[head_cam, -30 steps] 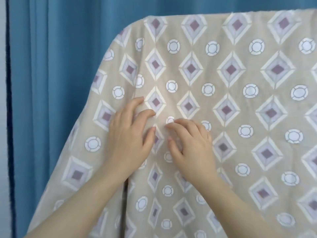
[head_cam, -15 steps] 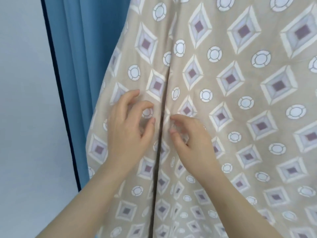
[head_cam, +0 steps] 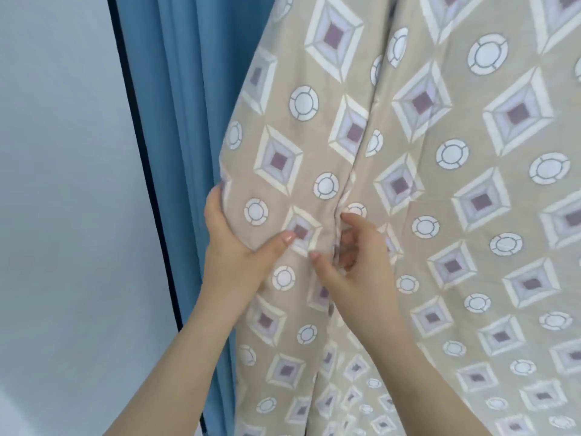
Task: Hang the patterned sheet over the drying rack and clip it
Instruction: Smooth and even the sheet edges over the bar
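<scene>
The beige patterned sheet (head_cam: 440, 190), printed with purple diamonds and white circles, hangs down and fills most of the view; the rack under it is hidden and no clip shows. A vertical fold runs down its left part. My left hand (head_cam: 232, 247) grips the sheet's left edge, fingers behind the cloth and thumb pressed on the front. My right hand (head_cam: 352, 262) pinches the cloth at the fold with curled fingers, just right of the left thumb.
A blue curtain (head_cam: 188, 121) hangs directly behind and left of the sheet. A pale wall (head_cam: 63, 184) takes up the left side of the view.
The view has dropped lower down the sheet and closer. My left hand went from lying on the cloth to wrapping round its left edge. My right hand stays at the fold.
</scene>
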